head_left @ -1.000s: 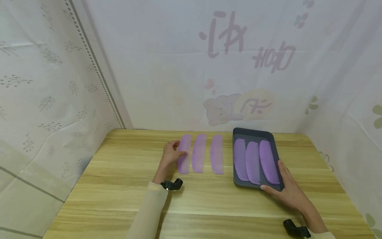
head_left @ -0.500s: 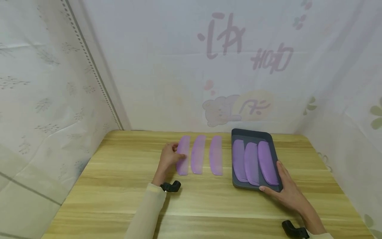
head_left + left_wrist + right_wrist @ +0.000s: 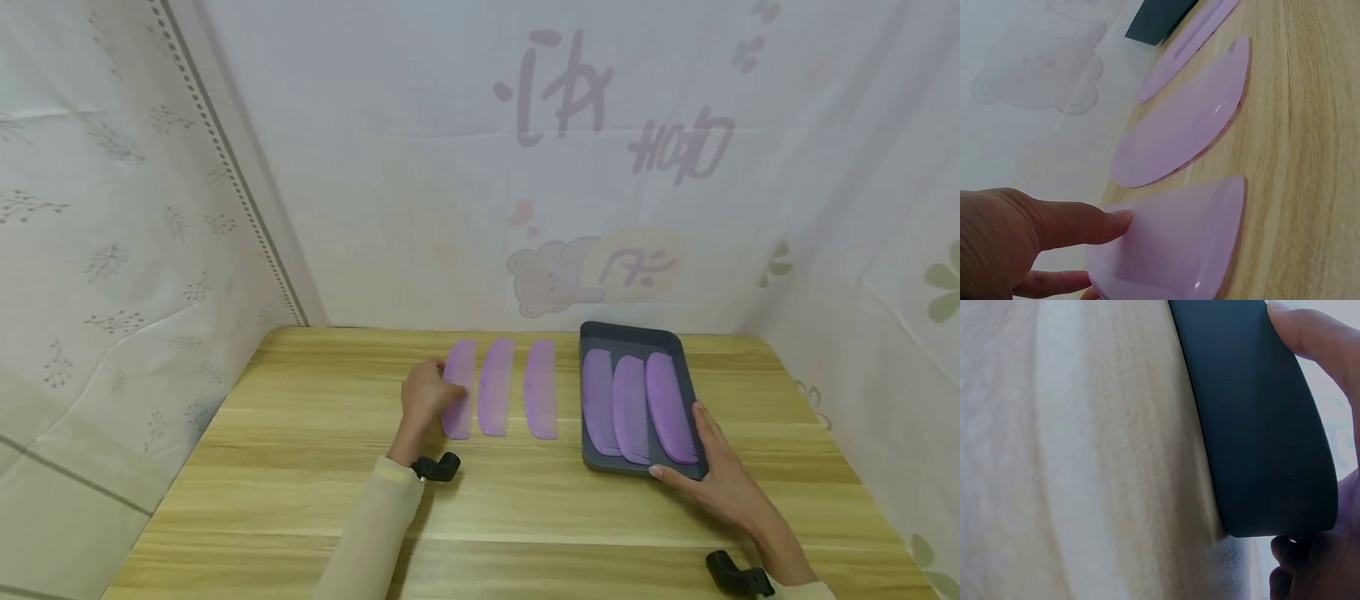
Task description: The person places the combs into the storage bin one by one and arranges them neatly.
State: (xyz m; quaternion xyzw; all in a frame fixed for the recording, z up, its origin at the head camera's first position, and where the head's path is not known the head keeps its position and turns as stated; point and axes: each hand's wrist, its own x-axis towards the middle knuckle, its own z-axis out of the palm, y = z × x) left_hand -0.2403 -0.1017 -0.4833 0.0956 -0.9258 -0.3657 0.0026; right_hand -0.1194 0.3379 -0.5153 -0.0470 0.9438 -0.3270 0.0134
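The left hand [image 3: 424, 395] pinches a translucent purple crescent-shaped plastic comb [image 3: 464, 371] between thumb and fingers, while the right hand [image 3: 723, 481] clamps a dark-grey rectangular tray [image 3: 630, 336] likewise by one corner, apparently steadying it.

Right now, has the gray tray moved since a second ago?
No, no visible shift either way: in the head view, the gray tray keeps its place against the printed bear.
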